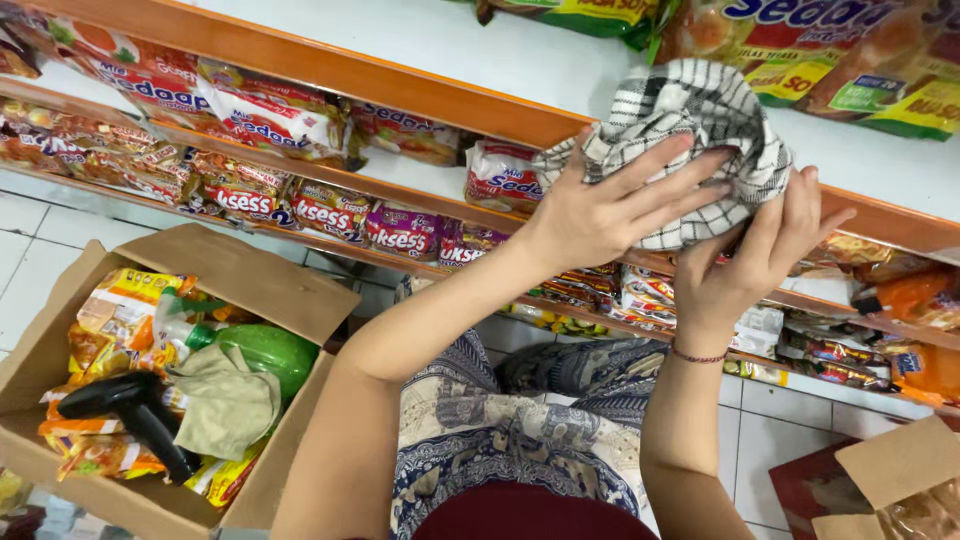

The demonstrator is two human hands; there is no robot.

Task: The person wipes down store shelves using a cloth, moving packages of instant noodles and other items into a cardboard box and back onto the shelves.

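Observation:
A black-and-white checked cloth is bunched up at the front edge of a white shelf with an orange rim. My left hand lies spread over the cloth's lower left part, fingers pressed on it. My right hand grips the cloth from below on the right, fingers curled into the fabric. A thin red bracelet sits on my right wrist. Both forearms reach up from my lap, which is covered in patterned fabric.
Instant noodle packets fill the shelves on the left and below. An open cardboard box on the tiled floor at left holds noodle packets, a green spray bottle, a beige rag and a black handheld tool. Another cardboard box sits at lower right.

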